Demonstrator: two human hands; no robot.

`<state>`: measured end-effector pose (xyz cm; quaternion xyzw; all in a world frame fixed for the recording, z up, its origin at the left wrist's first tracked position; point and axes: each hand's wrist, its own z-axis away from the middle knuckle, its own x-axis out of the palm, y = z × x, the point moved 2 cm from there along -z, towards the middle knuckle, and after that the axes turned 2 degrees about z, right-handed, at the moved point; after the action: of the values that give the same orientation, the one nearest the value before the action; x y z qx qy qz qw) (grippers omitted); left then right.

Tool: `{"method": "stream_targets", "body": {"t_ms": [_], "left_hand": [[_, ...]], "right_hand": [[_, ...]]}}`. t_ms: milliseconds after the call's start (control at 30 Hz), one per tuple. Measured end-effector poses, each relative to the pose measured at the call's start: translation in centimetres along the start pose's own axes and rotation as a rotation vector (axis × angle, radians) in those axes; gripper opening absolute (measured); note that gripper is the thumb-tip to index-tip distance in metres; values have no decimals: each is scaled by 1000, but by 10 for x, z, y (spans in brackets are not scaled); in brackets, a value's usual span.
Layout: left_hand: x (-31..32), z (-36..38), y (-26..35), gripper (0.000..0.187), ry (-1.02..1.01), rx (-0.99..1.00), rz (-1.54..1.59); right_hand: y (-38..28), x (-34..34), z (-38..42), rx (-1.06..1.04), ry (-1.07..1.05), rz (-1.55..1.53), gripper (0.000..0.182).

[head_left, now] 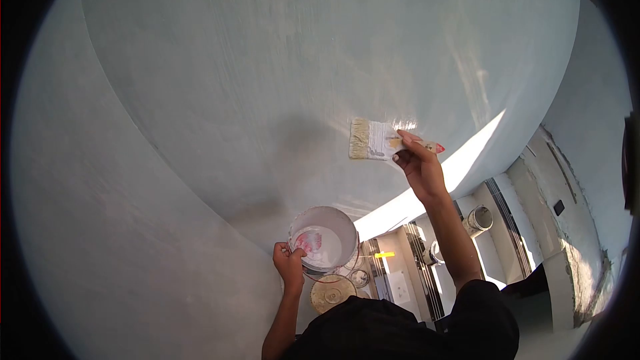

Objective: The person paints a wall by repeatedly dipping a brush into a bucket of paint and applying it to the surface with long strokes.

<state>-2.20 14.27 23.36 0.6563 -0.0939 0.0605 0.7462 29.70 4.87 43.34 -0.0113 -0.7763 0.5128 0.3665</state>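
Against the wall (267,60), right hand (419,163) fingers pinch the brush (373,140) handle, bristles left; left hand (288,261) grips the bucket (325,239) rim.

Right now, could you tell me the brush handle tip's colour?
Red, on the brush in the right hand; head view.

Your right hand (419,163) presses the brush (372,139) on the wall (267,73) above and right of the bucket (325,239) in your left hand (289,263), with cans (479,219) on the floor (400,273) below.
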Motion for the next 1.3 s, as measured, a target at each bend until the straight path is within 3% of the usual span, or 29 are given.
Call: {"method": "stream_targets", "body": {"t_ms": [167, 267, 300, 433, 500, 567, 633, 700, 733, 800, 867, 900, 933, 967, 1033, 1067, 1167, 1233, 1300], "left_hand": [[-16, -13, -33, 31, 32, -12, -46], [-28, -18, -61, 31, 87, -2, -82], [-36, -22, -78, 31, 111, 22, -93], [-38, -30, -70, 33, 241, -83, -206], [-54, -36, -89, 33, 349, 13, -399], [-71, -30, -93, 33, 437, 39, -501], [-82, -30, -97, 33, 487, -20, -522], [-103, -35, -120, 33, 505, 5, -552], [-109, -36, -129, 33, 513, 18, -571], [-124, -29, -139, 32, 529, -3, -607], [-123, -22, -131, 32, 539, -39, -673], [-127, -22, -137, 31, 552, -35, -667], [-132, -22, -146, 31, 566, -29, -663], [-138, -24, -158, 31, 580, -21, -655], [-156, -28, -192, 32, 585, -53, -656], [-159, -29, -196, 32, 587, -69, -659], [-157, -7, -201, 27, 500, 22, -725], [-153, 5, -189, 28, 498, -15, -760], [-155, 9, -183, 28, 510, -58, -725]], "right_hand": [[-115, 51, -90, -638, -55, 258, 36], [-145, 63, -134, -880, -126, 747, 28], [-165, 60, -142, -1028, -198, 1064, 23], [-191, 61, -166, -1117, -220, 1132, 17], [-186, 62, -162, -1120, -286, 1154, 17], [-174, 66, -159, -894, -434, 1229, 16], [-167, 67, -179, -1009, -504, 1422, 15], [-193, 86, -191, -840, -474, 1431, 16], [-210, 97, -197, -863, -450, 1491, 17], [-244, 125, -206, -1113, -506, 1562, 17], [-284, 162, -200, -1165, -386, 1702, 19], [-301, 175, -205, -1299, -304, 1683, 19], [-321, 191, -202, -1504, -358, 1641, 17], [-335, 214, -186, -1528, -272, 1701, 13], [-362, 228, -201, -1917, -192, 1589, 18], [-367, 233, -201, -1923, -175, 1475, 17], [-328, 203, -222, -1937, -145, 1511, 16], [-261, 162, -237, -2015, -86, 1560, 21], [-179, 102, -221, -1824, -145, 1535, 23]]}}
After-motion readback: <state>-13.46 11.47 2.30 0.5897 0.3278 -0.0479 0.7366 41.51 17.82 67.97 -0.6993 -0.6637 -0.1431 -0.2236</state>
